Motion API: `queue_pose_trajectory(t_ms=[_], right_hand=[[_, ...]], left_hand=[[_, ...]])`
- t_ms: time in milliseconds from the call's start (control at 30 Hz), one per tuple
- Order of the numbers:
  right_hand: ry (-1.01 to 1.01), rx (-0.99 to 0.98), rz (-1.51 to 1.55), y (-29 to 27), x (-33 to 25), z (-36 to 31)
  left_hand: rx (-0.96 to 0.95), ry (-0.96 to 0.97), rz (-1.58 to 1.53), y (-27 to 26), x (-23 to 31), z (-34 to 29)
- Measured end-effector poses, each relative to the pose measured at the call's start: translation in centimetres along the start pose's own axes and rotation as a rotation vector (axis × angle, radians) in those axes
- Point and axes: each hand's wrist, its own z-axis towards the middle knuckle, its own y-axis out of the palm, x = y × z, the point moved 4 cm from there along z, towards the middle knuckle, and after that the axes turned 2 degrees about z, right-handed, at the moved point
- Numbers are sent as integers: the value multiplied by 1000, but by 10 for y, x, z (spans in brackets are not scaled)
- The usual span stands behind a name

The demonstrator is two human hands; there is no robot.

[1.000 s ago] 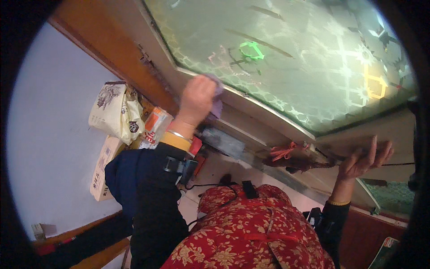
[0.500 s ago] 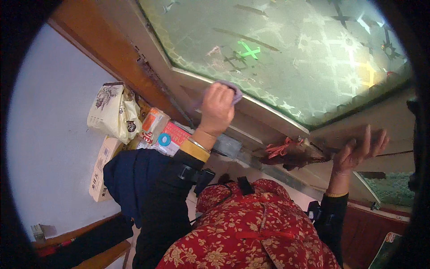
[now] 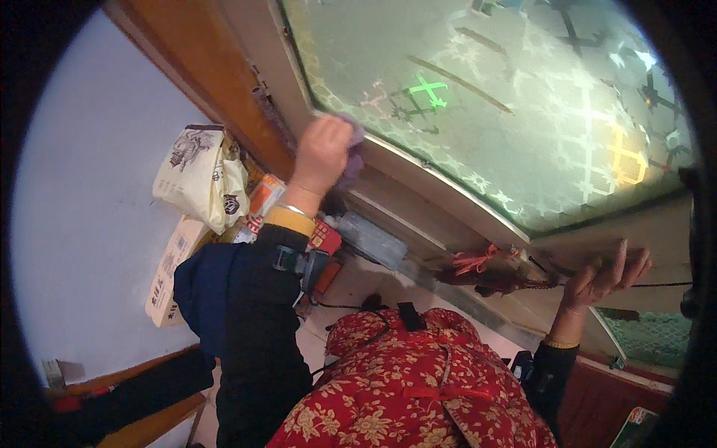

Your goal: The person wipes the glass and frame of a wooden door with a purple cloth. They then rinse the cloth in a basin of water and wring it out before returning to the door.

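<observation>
My left hand [image 3: 323, 153] is closed around a purple cloth [image 3: 351, 163], which bunches out past its knuckles. It presses the cloth to the pale door frame [image 3: 396, 160], at the lower left corner of a patterned frosted glass pane [image 3: 493, 127]. My right hand [image 3: 606, 282] holds nothing, its fingers stretched and apart against the frame below the pane's right end. Between the two hands, a red tassel [image 3: 476, 260] hangs by the door's handle area.
At the left, a cream bag [image 3: 196, 175] rests on stacked boxes, with a long pale box [image 3: 175, 272] beside the wall [image 3: 97, 224]. A grey block [image 3: 371, 239] lies by the door's foot. A small wire-mesh pane [image 3: 646, 332] is at the right.
My left hand has slid the cloth leftward and slightly up along the frame to the pane's corner. My right hand stays against the frame, fingers spread. The view has shifted a little.
</observation>
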Motion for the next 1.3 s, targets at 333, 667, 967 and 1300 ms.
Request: queue_pose_trajectory(t_ms=[333,667,967,1300], right_hand=[[24,15,23,1,3,-3],[58,54,22,-2,1,-3],[71,55,-35,-2,-4,-4],[8,74,-26,-1,-8,2]], left_hand=[[89,-182,-50,13,38,-1],[109,-801,-1262,25,99,-3],[58,-1215,-2118,19,88,-40],[63,-1370,-2136,-1,65,-78]])
